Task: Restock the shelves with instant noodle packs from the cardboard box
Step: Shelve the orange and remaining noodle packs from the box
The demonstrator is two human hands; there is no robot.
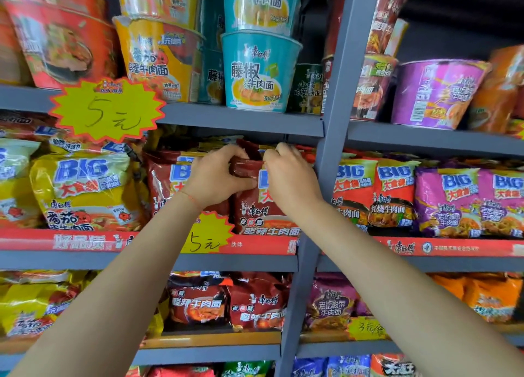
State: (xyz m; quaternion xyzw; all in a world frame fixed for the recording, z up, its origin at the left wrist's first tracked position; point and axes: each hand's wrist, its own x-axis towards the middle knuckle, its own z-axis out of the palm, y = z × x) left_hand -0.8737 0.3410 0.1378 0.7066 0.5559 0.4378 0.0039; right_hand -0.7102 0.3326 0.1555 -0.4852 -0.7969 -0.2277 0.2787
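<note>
Grey store shelving (331, 127) carries noodle cups above, packets below. On the middle shelf, left hand (215, 175) and right hand (289, 175) both pinch a dark red noodle pack (255, 206) at its top edge.

The noodle packs (263, 203) are glossy, crinkled plastic film that catches the light, the shelves (243, 121) look like matt grey painted metal, the price tag (107, 108) is matt yellow paper, and the noodle cups (258, 70) look smooth and shiny.
</note>
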